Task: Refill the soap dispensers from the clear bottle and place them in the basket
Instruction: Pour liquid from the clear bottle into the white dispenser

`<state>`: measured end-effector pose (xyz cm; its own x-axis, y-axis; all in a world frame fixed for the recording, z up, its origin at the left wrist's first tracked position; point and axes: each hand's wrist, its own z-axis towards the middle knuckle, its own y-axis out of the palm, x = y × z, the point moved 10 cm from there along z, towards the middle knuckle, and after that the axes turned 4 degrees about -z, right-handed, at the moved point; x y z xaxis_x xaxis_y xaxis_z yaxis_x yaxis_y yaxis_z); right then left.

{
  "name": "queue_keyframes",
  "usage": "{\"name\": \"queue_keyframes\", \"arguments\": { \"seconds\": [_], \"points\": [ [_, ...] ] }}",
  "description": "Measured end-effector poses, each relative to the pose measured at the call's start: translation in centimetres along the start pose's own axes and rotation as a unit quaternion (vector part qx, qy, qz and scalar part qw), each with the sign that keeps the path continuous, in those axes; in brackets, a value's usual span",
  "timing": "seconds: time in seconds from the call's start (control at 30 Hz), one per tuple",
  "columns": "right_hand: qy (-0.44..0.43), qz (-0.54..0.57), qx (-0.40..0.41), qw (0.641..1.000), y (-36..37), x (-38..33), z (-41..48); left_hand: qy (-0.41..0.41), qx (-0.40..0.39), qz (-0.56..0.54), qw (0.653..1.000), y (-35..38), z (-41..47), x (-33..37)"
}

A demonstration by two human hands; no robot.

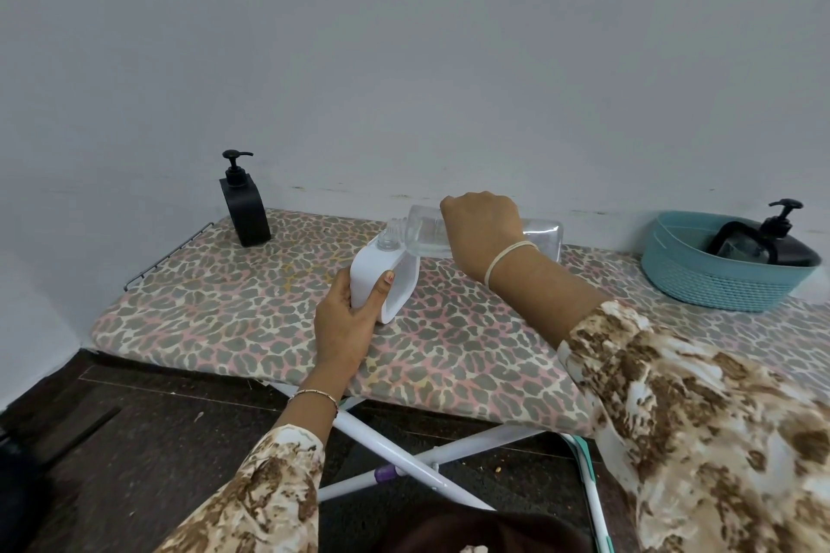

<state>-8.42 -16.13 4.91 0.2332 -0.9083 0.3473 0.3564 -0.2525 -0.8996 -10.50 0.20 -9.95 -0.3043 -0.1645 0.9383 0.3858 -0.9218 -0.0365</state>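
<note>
A white soap dispenser [380, 278] with its pump off stands tilted on the leopard-print board, and my left hand [348, 319] grips its lower side. My right hand [483, 231] holds the clear bottle [541, 236] tipped on its side, its neck over the dispenser's open mouth [387, 238]. A black dispenser [245, 204] with its pump on stands at the board's far left corner. Another black dispenser [774, 245] lies in the blue basket [700, 278] at the right.
The ironing board [233, 310] stands against a white wall, with white crossed legs [404, 458] beneath it over a dark floor. A wire rack edge [166, 251] juts from the board's left end.
</note>
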Motion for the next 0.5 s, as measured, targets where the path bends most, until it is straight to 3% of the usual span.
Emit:
{"name": "queue_keyframes", "arguments": {
  "seconds": [0.5],
  "points": [
    [-0.002,-0.007,0.0,1.0,0.14,-0.07,0.06,-0.015,-0.02,-0.024,0.999,0.17,0.15,-0.6]
  ]
}}
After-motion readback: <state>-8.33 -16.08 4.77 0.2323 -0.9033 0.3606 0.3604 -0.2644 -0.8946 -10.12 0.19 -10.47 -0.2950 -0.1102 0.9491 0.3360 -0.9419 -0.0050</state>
